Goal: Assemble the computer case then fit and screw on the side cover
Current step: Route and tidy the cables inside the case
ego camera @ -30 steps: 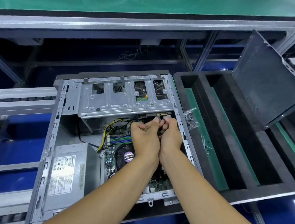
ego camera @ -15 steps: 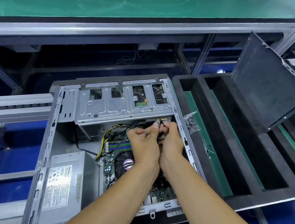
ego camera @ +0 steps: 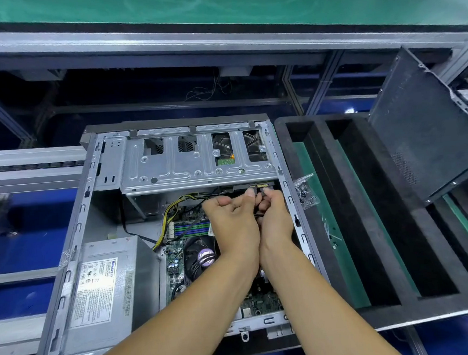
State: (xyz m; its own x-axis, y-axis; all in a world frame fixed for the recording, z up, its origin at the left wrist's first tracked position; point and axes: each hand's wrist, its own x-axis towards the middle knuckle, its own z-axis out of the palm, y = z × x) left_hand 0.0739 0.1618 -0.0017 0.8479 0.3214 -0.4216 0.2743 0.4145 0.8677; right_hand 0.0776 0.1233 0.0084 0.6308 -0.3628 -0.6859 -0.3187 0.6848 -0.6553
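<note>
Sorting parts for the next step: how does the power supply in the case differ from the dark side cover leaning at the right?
The power supply is a light grey box lying flat inside the case; the side cover is a dark, thin panel propped tilted outside it. The power supply carries a white printed label; the side cover shows a perforated vent patch. Both are metal.

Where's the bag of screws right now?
In the head view, the bag of screws lies right of the open case, on the black foam tray's left edge, level with the hands.
</note>
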